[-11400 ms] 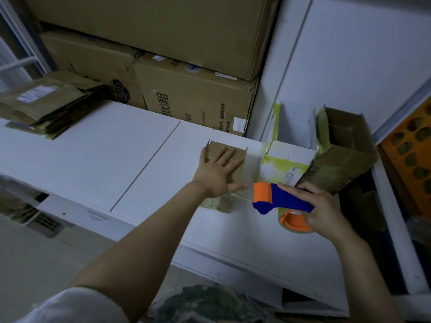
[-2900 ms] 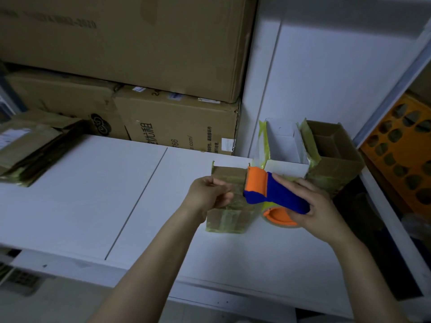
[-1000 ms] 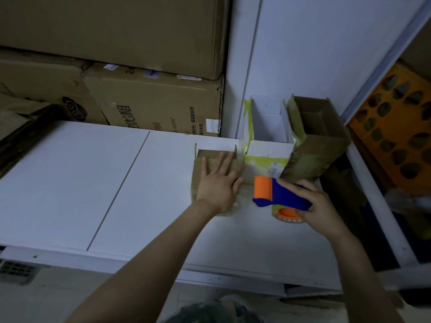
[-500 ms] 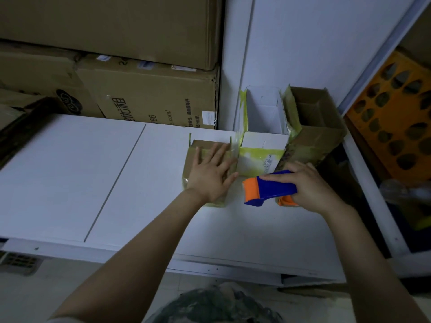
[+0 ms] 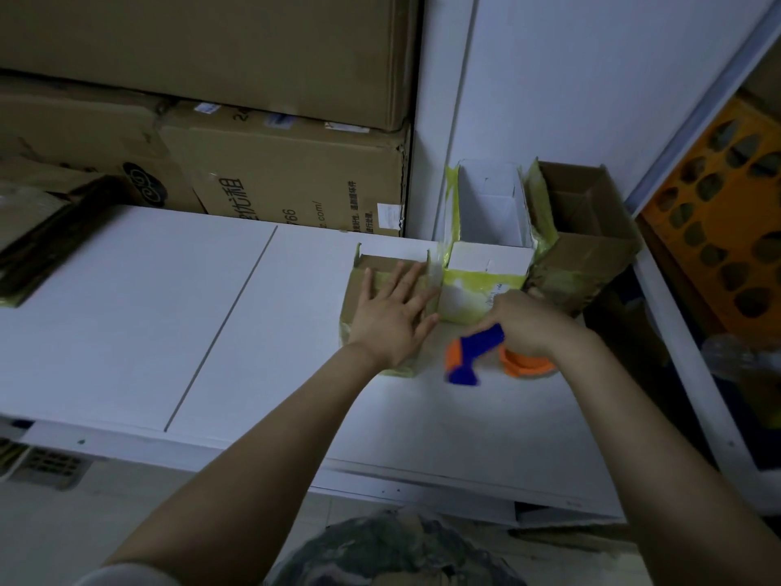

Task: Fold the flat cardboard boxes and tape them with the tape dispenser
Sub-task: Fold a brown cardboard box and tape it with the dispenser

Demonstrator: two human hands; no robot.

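On the white desk (image 5: 126, 310), left hand (image 5: 391, 317) presses flat on the small cardboard box (image 5: 359, 298); right hand (image 5: 526, 323) grips the tape dispenser (image 5: 473, 353) beside it. Two finished boxes (image 5: 587, 247) stand behind; flat ones (image 5: 29, 230) wait.

Your work surface is a white table (image 5: 126, 332); a seam (image 5: 219, 332) crosses it from 6 to 12 o'clock. At 1 o'clock stands a small brown box (image 5: 353, 306); just beside it, at its 3 o'clock, a white box (image 5: 481, 264); next, a tilted open brown box (image 5: 587, 255). At 9 o'clock lies a flat cardboard stack (image 5: 29, 238). At 3 o'clock the tape dispenser (image 5: 477, 344) is blurred; its contact cannot be determined.
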